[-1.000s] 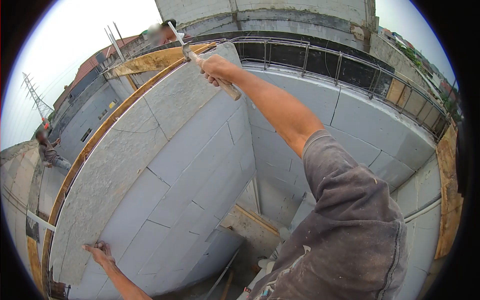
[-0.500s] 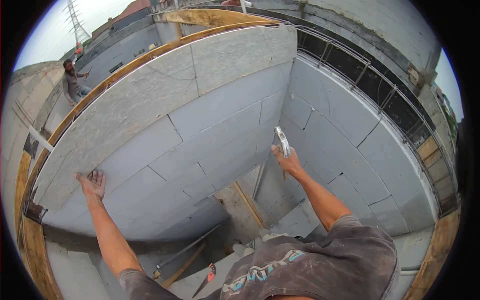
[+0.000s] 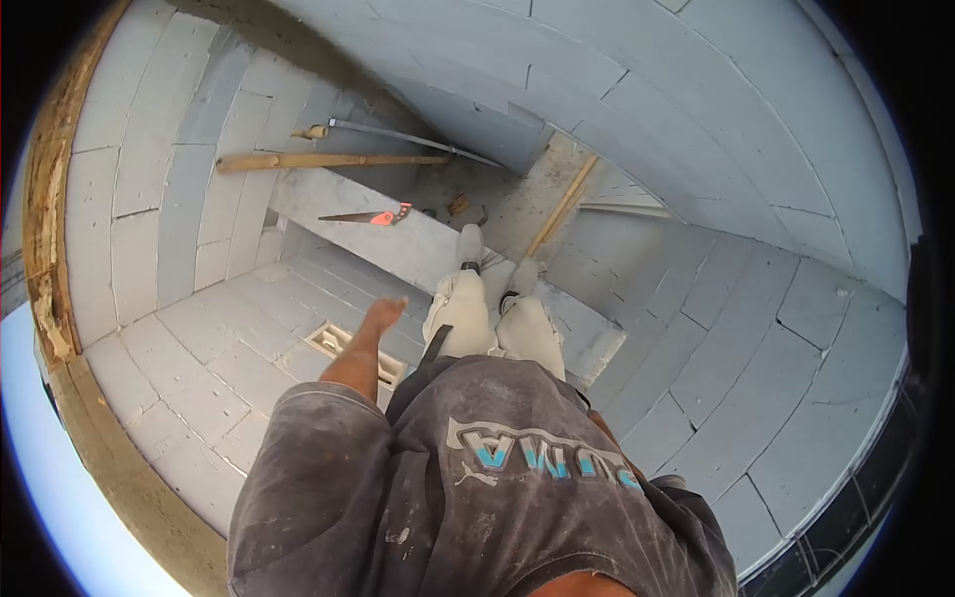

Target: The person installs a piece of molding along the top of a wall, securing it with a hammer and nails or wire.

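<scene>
Person on a narrow plank (image 3: 403, 247) between block walls, viewed from the head; all places refer to the plank. The left hand (image 3: 386, 312) hangs above the plank's near side, released, its fingers extended and free of any object. The right hand lies outside the view; whether it is clenched or grasping something cannot be told. The saw (image 3: 373, 217) rests flat on the plank, left of the feet (image 3: 471, 244), its orange handle toward them and its dark blade toward the plank's left end. Beyond the plank's far edge lie a wooden pole (image 3: 328, 161) and a metal bar (image 3: 413, 141), with a batten (image 3: 562, 205) farther right. On the plank's near side, a cream frame (image 3: 330, 339) sits partly behind the left forearm.
</scene>
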`<state>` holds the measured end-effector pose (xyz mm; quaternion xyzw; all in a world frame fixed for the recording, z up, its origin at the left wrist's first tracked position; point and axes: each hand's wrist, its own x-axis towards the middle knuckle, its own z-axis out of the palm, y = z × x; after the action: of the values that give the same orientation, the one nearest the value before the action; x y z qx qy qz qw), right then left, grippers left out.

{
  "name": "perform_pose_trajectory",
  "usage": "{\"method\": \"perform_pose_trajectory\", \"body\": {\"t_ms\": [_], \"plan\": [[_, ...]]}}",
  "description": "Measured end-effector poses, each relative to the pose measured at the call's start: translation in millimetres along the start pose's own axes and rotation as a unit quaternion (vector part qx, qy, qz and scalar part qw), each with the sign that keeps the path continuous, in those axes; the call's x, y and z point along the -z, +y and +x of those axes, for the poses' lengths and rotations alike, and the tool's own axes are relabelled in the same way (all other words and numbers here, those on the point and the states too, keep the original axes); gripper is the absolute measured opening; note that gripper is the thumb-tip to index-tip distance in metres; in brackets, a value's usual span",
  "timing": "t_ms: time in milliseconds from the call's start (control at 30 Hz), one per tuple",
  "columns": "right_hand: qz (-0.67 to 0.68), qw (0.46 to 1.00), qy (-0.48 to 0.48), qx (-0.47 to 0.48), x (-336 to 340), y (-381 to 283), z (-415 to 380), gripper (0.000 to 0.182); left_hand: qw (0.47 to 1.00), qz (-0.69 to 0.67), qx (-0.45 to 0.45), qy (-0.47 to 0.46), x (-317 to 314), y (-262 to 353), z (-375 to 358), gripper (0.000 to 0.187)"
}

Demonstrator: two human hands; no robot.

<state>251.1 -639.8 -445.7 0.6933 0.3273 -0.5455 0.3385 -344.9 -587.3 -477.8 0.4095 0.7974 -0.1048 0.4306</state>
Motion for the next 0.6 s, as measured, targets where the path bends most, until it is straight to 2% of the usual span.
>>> {"method": "perform_pose_trajectory", "body": {"t_ms": [33, 67, 100, 133, 167, 200, 233, 300, 333, 400, 467, 533, 600], "plan": [[0.029, 0.999, -0.022, -0.030, 13.5, -0.2, -5.0, 0.044, 0.972, -0.019, 0.135, -0.190, -28.9, -31.1, -43.6, 0.065], [0.058, 0.996, -0.034, -0.059, 26.3, 1.1, -5.6, 0.043, 0.954, -0.092, 0.250, -0.136, -78.1, -59.7, -98.7, 0.059], [0.084, 0.992, -0.037, -0.083, 40.9, -5.5, -6.5, 0.041, 0.889, -0.209, 0.377, -0.155, -73.6, -36.6, -153.7, 0.051], [0.091, 0.991, -0.027, -0.095, 56.8, -13.9, -5.1, 0.039, 0.901, -0.245, 0.297, -0.202, -111.8, -71.1, -185.1, 0.046], [0.093, 0.990, -0.011, -0.101, 71.8, -26.8, -3.6, 0.038, 0.901, -0.268, 0.262, -0.220, -131.0, -84.8, -198.9, 0.045], [0.032, 0.996, 0.017, -0.080, 90.5, -42.6, 3.6, 0.043, 0.898, -0.293, 0.228, -0.238, -150.6, -98.9, -212.2, 0.043], [0.014, 0.997, 0.074, -0.027, 105.9, -65.0, 2.9, 0.043, 0.892, -0.309, 0.243, -0.224, -146.1, -85.3, -216.3, 0.044], [-0.009, 0.988, 0.141, 0.059, 130.0, -106.2, 16.2, 0.045, 0.834, -0.402, 0.336, -0.173, -121.7, -45.0, -208.3, 0.045], [-0.021, 0.979, 0.179, 0.095, 138.0, -126.0, 23.6, 0.043, 0.769, -0.473, 0.409, -0.134, -102.7, -19.5, -191.9, 0.045], [-0.049, 0.939, 0.281, 0.190, 135.5, -157.4, 56.2, 0.041, 0.798, -0.496, 0.336, -0.067, -81.2, -1.1, -150.2, 0.048], [0.001, 0.954, 0.241, 0.180, 131.6, -229.1, 16.2, 0.038, 0.800, -0.536, 0.268, -0.021, -55.2, 14.1, -103.7, 0.044], [0.028, 0.980, 0.137, 0.144, 120.1, -295.7, -25.4, 0.036, 0.822, -0.538, 0.186, -0.026, -27.9, 20.6, -61.8, 0.048], [0.072, 0.977, 0.102, 0.174, 86.8, -332.1, -50.2, 0.035, 0.818, -0.554, 0.151, -0.045, 13.2, 37.2, -40.5, 0.050]]}}
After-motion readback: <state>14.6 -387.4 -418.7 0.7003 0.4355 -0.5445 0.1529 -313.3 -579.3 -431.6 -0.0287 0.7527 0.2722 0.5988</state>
